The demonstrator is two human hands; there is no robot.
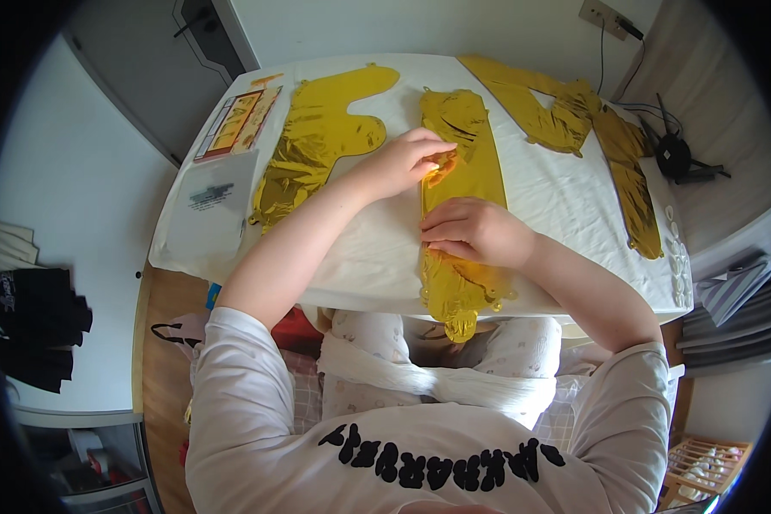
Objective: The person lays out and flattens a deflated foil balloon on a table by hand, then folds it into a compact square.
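Note:
A flat, uninflated gold foil balloon (480,174) lies lengthwise in front of me, its near end hanging over the table's front edge. At its left side, the fingers of my left hand (400,163) are pinched together on the foil, with an orange reflection of them beneath. Whether a small pale piece at those fingertips is a fingernail or something else, I cannot tell. Closer to me, my right hand (480,230) lies across the balloon, its fingers closed on the left edge. The palm hides part of the foil.
More flat gold foil balloons lie left (310,120) and right (630,167) on the white-covered table (364,248). At the left are a printed card (238,122) and a clear plastic bag (210,206). A black router (674,156) stands beyond the right edge; small clear discs (678,261) line that side.

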